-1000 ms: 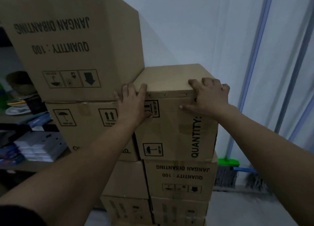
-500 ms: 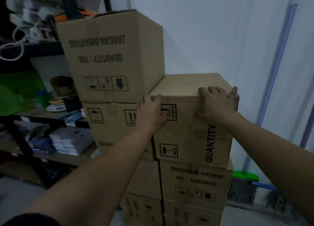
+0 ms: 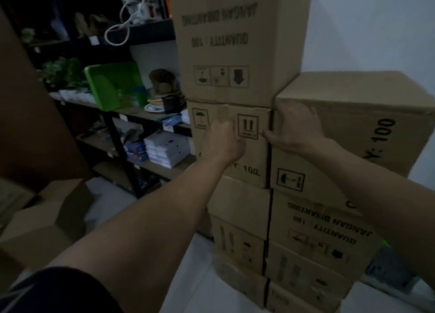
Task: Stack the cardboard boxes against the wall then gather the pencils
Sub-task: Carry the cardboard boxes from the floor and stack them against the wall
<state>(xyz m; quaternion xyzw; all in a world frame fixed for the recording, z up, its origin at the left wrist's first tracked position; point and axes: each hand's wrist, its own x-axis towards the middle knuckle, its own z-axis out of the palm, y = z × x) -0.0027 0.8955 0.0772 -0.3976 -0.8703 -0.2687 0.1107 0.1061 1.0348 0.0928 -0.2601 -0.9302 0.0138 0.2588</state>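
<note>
boxes: two stacks of brown cardboard boxes standing side by side and touching, the left stack [image 3: 240,206] and the right stack [image 3: 317,225]. Both are backed up against the wall [image 3: 364,30], and the left one is a box taller.
top left box [image 3: 235,42]: print is upside down; it sits on the box under it.
top right box [image 3: 353,133]: the "100" runs sideways up its front.
left hand [image 3: 223,140]: flat on the front of the second box [image 3: 251,166] in the left stack, right by the two-arrows mark. It's pretty motion-blurred, but the fingers look straight and together, not wrapped round anything.
right hand [image 3: 296,126]: on the upper left corner of the top right box, fingers laid over the top front edge. The thumb sticks out sideways to the seam between the stacks. It's pressing, not pinching.
floor [image 3: 193,277]: pale and smooth-looking; the stacks stand right on it.
loose box [image 3: 47,218]: low left, well apart from the stacks, blurry.
shelving [image 3: 117,136]: dark rack just left of the stacks.
on the shelves: a green tray [image 3: 110,84] leaning tilted and some dishes [image 3: 155,104] near the left stack. A pile of white packs [image 3: 164,150] sits a level down, and a white cable [image 3: 122,27] loops up top.
light: dim, with plain white wall behind and to the right.
</note>
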